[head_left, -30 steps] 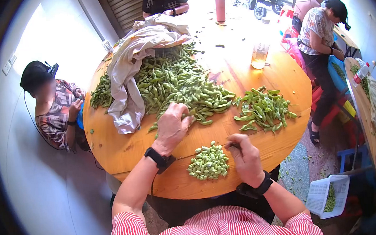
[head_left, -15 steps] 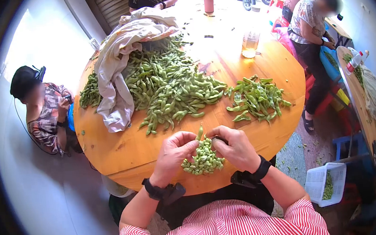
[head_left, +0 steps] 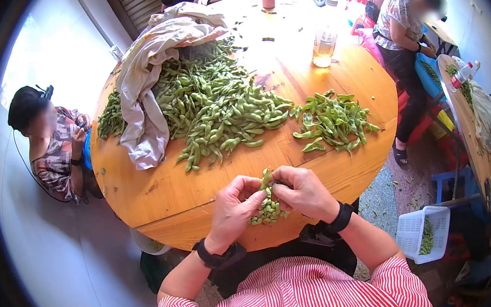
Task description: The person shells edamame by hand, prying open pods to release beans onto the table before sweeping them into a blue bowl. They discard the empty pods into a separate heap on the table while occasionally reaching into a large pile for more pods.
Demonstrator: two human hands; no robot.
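A green soybean pod [head_left: 266, 178] stands upright between my hands. My left hand [head_left: 237, 205] pinches it between thumb and fingertips. From the other side, my right hand [head_left: 305, 192] is closed with thumb and forefinger pressed against the same pod. Something small and dark shows at the right fingertips, too small to name. Just below, a small heap of shelled green beans [head_left: 269, 212] lies on the table near its front edge, partly hidden by my hands. Both wrists carry black bands.
A large pile of pods [head_left: 225, 112] covers the round wooden table's [head_left: 162, 200] far left, partly under a pale cloth [head_left: 146, 124]. Opened pods [head_left: 338, 122] lie at right, with a glass of amber drink [head_left: 324, 48] behind. People sit left and stand right; a white basket [head_left: 412, 235] is below.
My hands have drawn closer together, and the right fingertips now meet the pod. The whole view has shifted slightly.
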